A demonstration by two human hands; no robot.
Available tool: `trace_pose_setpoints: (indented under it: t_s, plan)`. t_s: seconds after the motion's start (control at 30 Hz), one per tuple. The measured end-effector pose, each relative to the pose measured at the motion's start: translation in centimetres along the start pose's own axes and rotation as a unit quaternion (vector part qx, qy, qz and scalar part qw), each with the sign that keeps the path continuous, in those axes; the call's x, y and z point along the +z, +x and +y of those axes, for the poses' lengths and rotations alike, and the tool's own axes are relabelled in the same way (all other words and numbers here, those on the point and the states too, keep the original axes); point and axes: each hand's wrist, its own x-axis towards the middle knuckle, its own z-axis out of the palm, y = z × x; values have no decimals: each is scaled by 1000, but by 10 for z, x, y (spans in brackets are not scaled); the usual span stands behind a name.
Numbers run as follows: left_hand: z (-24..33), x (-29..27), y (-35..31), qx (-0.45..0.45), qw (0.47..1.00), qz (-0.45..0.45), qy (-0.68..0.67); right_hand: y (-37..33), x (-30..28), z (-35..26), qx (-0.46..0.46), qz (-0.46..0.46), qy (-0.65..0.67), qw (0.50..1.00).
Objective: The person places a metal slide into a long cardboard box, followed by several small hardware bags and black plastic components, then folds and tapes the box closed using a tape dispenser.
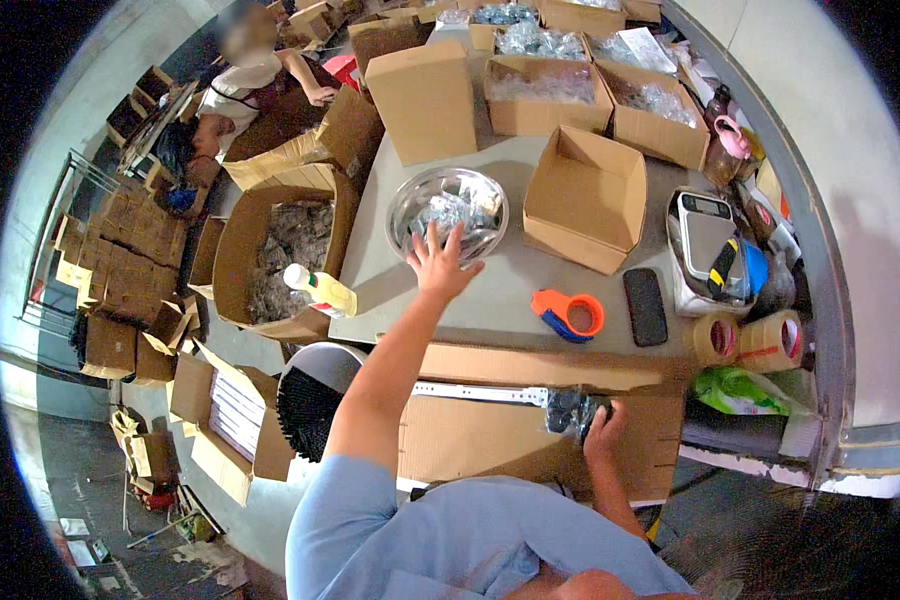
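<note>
Left grip (442,268): wide, fingers spread over the near rim of the metal bowl (397,212), holding nothing visible. Clear packets (452,212) sit in the bowl; can't tell if the fingertips touch them.

Right grip (600,432): curled at the right end of a dark plastic-wrapped bundle (566,410), touching it; can't tell how firmly it's closed, fingers partly hidden. Bundle lies at the right end of a white metal rail (480,391), both on a flat cardboard box (470,446) at the near side of the counter (450,315).

Just beyond the box: orange-and-blue tape dispenser (578,316), black phone (645,307) to its right. Open carton (585,190) right of the bowl, yellowish bottle (328,294) left of it, tilted in view. Scale (705,232) in a bin at right, tape rolls (772,341) just below. Far side: cartons (548,118) with clear bags. Co-worker (240,95) at upper left, behind brown cartons.
</note>
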Motion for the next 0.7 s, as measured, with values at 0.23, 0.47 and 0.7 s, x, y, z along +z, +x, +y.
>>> trace_pose_setpoints:
  t_s: [0.23, 0.47, 0.7]
  plan:
    - [-49, 33, 33, 72, 991, 76, -87, 5, -21, -37, -48, 39, -105, 993]
    - [26, -29, -52, -79, 730, -145, -663, 45, -12, -113, 15, -106, 225, 968]
    - [71, -20, -86, 194, 782, -377, -456, 68, -9, -126, 312, -42, 512, 799]
